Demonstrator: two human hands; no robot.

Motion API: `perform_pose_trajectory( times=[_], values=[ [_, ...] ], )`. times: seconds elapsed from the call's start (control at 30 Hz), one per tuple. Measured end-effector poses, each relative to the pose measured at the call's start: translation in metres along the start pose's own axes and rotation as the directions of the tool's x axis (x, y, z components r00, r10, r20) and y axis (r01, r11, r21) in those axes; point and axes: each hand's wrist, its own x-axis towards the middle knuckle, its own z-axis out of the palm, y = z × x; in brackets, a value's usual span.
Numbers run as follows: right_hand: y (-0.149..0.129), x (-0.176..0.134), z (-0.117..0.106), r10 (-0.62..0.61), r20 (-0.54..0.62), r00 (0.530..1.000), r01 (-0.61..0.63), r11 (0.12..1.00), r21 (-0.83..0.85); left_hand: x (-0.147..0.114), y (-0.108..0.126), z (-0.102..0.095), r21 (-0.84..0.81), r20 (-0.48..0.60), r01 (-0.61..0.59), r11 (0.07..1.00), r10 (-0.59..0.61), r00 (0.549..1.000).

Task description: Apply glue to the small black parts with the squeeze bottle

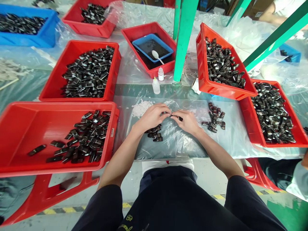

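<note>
Over the plastic-covered table, my left hand [156,114] and my right hand [186,121] meet fingertip to fingertip. A small glossy black part [180,118] is pinched in my right hand, mostly covered by the fingers. The fingers of my left hand are pinched together at the dark tip; anything small between them is too hidden to tell. Partly under my left wrist lies a pile of similar dark parts [155,136]. A heap of small white pieces [141,108] sits just beyond my left hand. To the right of my right hand is another loose group of dark parts [214,118].
Red bins with dark parts stand left [79,169] and right [253,136]. Two small bottles, one yellow-tipped [156,86] and one white-capped [161,74], stand ahead. Behind them a red bin [154,72] holds a blue tray [137,41] and white spoon [155,54]. A green post [181,48] rises beside it.
</note>
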Motion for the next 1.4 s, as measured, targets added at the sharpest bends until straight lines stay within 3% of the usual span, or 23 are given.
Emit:
perform_pose_trajectory(
  times=[0.1,0.2,0.33,0.53,0.77,0.93,1.07,1.23,1.4],
  values=[
    [0.0,0.001,0.001,0.025,-0.024,0.999,-0.024,0.998,0.055,0.0,0.003,0.003,0.012,-0.021,0.011,1.0,-0.011,1.0],
    [-0.001,0.004,-0.001,0.13,-0.093,0.987,-0.107,0.969,0.222,0.001,0.006,0.007,0.031,-0.115,0.008,1.0,-0.004,0.993],
    [-0.003,0.009,-0.004,0.279,-0.137,0.95,-0.184,0.859,0.478,0.001,0.01,0.011,0.053,-0.174,-0.04,0.998,0.048,0.984],
    [-0.007,0.011,-0.006,0.393,-0.047,0.918,-0.248,0.664,0.706,0.001,0.007,0.014,0.112,-0.137,-0.073,0.991,0.088,0.987],
    [-0.016,0.011,-0.011,0.418,0.085,0.904,-0.314,0.517,0.796,0.002,0.008,0.015,0.173,-0.138,-0.078,0.982,0.103,0.985],
    [-0.022,0.013,-0.015,0.456,0.318,0.831,-0.441,0.192,0.877,0.003,0.011,0.016,0.101,-0.25,-0.063,0.993,0.087,0.964],
    [-0.022,0.016,-0.014,0.496,0.421,0.759,-0.475,-0.02,0.88,0.004,0.018,0.026,-0.004,-0.332,-0.081,0.997,0.075,0.94],
    [-0.02,0.016,-0.008,0.466,0.488,0.738,-0.504,-0.099,0.858,0.005,0.028,0.035,0.018,-0.266,-0.06,0.998,0.063,0.962],
    [-0.019,0.015,-0.008,0.515,0.441,0.735,-0.462,-0.096,0.882,0.003,0.019,0.01,-0.014,-0.4,0.045,0.999,-0.047,0.915]
  ],
)
